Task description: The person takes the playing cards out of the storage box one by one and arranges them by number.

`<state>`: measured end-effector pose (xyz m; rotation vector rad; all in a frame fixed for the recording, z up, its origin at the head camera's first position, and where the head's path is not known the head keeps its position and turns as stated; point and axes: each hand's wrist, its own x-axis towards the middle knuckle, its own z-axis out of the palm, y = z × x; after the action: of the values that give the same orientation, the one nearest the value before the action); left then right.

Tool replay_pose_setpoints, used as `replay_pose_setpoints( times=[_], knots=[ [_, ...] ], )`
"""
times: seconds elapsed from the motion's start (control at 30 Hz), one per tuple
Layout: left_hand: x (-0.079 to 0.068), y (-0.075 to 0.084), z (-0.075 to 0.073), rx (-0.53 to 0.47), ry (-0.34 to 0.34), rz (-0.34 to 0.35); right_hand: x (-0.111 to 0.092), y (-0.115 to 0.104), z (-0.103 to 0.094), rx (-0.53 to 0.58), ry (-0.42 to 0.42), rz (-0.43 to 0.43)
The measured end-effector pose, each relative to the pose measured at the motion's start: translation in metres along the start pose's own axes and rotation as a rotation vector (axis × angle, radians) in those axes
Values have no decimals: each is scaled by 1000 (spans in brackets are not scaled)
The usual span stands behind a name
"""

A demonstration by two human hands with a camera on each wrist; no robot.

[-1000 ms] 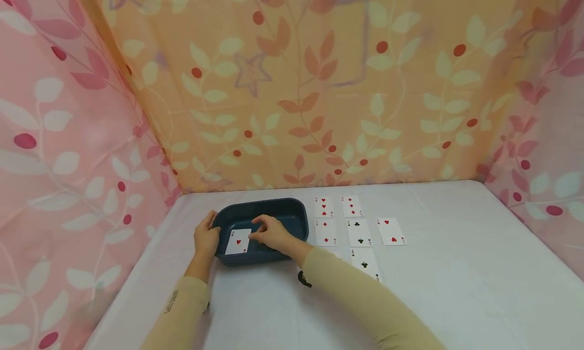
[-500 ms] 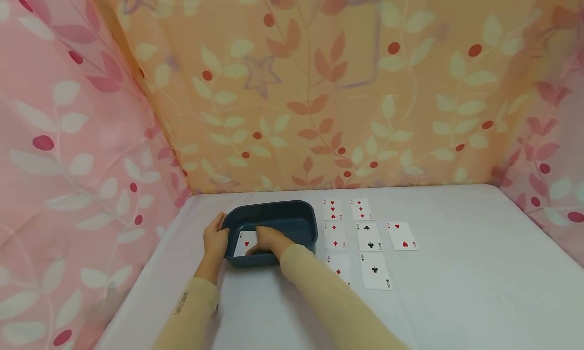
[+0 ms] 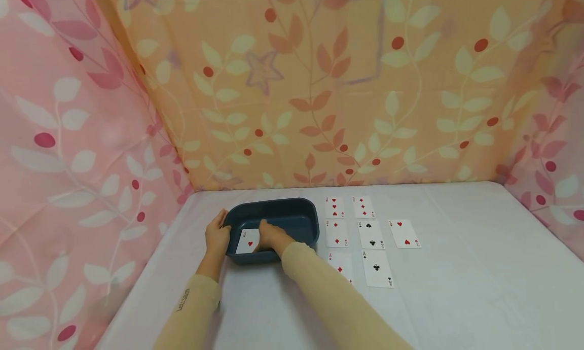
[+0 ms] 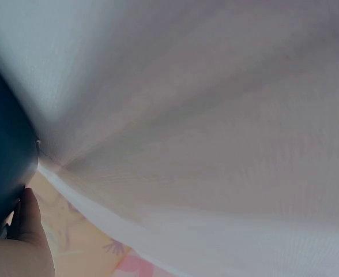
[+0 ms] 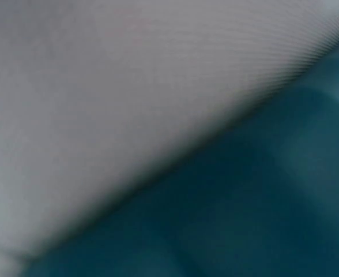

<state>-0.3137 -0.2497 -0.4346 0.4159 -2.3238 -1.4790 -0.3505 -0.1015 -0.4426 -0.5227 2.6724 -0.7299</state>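
Observation:
A dark blue rectangular tub [image 3: 292, 208] stands on the white-covered table. My left hand [image 3: 217, 238] grips its left end, thumb at the rim. In the left wrist view, part of that hand [image 4: 31, 231] lies against the tub's blue wall [image 4: 5, 156]. Inside the tub, at the front left, a playing card [image 3: 246, 242] with a single red heart lies face up. My right hand [image 3: 274, 237] reaches in over the front rim, fingers bent down at the card's right edge and covering it. I cannot tell whether they pinch the card. The right wrist view shows only blurred tub wall [image 5: 262, 190].
Right of the tub, several face-up playing cards lie in rough rows, among them a two of diamonds [image 3: 336, 233], a two of clubs [image 3: 371, 233], a two of hearts [image 3: 404, 233] and an ace of clubs [image 3: 376, 269]. A patterned curtain [image 3: 292, 96] hangs behind the table.
My right hand has come down from above the tub's middle to the heart card's right edge. The left hand stays on the tub's left end. The head view has shifted slightly.

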Motion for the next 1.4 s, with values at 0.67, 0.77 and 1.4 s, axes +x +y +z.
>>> replay_pose_setpoints(
  times=[0.67, 0.77, 1.4],
  knots=[
    [-2, 3, -1, 14, -6, -22, 1, 8, -5, 500, 185, -175],
    [-2, 3, -1, 34, -4, -17, -4, 10, -9, 660, 195, -145],
    [-3, 3, -2, 61, 0, 18, -60, 58, -68, 746, 154, -68]
  ],
)
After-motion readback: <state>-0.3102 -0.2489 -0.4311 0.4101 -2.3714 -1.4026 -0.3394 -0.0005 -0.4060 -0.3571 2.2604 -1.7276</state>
